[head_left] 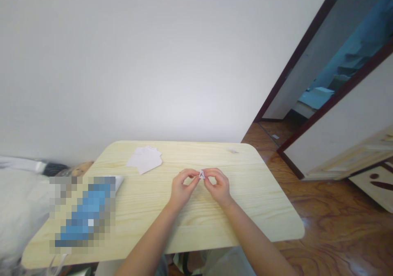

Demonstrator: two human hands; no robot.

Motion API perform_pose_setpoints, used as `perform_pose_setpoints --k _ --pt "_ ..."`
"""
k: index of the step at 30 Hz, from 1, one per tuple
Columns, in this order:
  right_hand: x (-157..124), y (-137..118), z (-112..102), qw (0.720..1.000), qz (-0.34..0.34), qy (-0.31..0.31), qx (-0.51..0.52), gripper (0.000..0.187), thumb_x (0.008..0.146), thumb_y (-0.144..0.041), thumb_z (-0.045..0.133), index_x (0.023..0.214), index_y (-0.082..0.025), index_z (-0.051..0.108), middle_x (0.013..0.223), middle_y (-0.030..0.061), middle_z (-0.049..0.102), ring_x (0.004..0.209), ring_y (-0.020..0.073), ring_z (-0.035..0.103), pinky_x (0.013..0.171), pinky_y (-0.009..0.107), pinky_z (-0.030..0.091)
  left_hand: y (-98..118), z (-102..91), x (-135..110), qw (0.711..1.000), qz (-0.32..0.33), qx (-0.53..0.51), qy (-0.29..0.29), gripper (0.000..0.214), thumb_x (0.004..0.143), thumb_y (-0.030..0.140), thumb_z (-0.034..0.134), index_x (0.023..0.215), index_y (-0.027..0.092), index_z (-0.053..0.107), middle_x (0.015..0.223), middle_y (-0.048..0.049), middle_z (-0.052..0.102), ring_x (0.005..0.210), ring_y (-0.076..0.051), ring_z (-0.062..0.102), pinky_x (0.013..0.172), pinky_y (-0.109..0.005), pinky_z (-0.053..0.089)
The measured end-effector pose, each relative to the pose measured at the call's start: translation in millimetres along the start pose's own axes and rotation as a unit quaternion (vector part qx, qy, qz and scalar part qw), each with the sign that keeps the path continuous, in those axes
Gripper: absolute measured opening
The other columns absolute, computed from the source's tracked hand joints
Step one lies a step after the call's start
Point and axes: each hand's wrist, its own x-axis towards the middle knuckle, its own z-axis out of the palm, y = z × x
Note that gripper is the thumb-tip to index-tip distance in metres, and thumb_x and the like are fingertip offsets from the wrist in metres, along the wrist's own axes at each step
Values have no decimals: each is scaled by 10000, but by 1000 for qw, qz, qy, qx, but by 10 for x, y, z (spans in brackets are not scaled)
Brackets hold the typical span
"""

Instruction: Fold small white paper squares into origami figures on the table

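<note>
My left hand [181,187] and my right hand [218,186] meet over the middle of a light wooden table [260,210]. Both pinch a tiny folded piece of white paper [202,174] between thumb and fingertips, held just above the tabletop. The other fingers of each hand are curled in. Several loose white paper sheets [145,159] lie in a small pile at the far left of the table, well away from my hands.
A blurred blue and grey object [84,212] lies on the table's left side. A tiny paper scrap [233,150] sits near the far right edge. A white wall rises behind the table. Wooden floor [331,210] and an open doorway [325,92] lie to the right.
</note>
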Motion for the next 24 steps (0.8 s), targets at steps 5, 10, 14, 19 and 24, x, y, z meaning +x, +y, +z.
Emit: perform_pose_setpoints --k 5,10,14,19,24 --pt "18 -5 -23 1000 -3 -9 7 119 736 -114 548 787 -209 598 800 44 647 801 173 602 728 334 487 -15 -13 9 999 24 12 -29 55 758 217 570 789 184 601 751 -28 622 702 -133 563 665 -269 463" --pt "-30 67 -3 999 39 -14 19 126 746 -143 547 851 -206 575 820 43 626 801 166 594 748 328 486 -12 -39 22 997 54 26 -57 74 788 207 522 829 191 582 781 -38 597 769 -148 554 701 -290 458" --pt "-57 129 5 997 73 -13 26 256 750 -175 561 1004 -203 541 859 47 623 816 160 596 765 313 487 -18 -65 38 995 70 40 -62 82 796 203 513 835 197 585 909 -68 588 912 -175 534 794 -341 439" --pt "7 110 -75 997 34 -75 5 148 761 -163 551 891 -215 600 858 39 641 837 167 589 775 317 473 -22 -82 35 992 79 19 -100 91 805 172 499 855 199 570 904 -63 620 899 -164 549 806 -344 438" --pt "53 90 -137 996 32 -83 4 101 747 -173 563 833 -212 598 803 28 641 798 164 592 754 316 475 -16 -71 18 992 75 14 -100 74 805 185 496 835 194 563 879 -65 618 879 -169 554 788 -345 443"
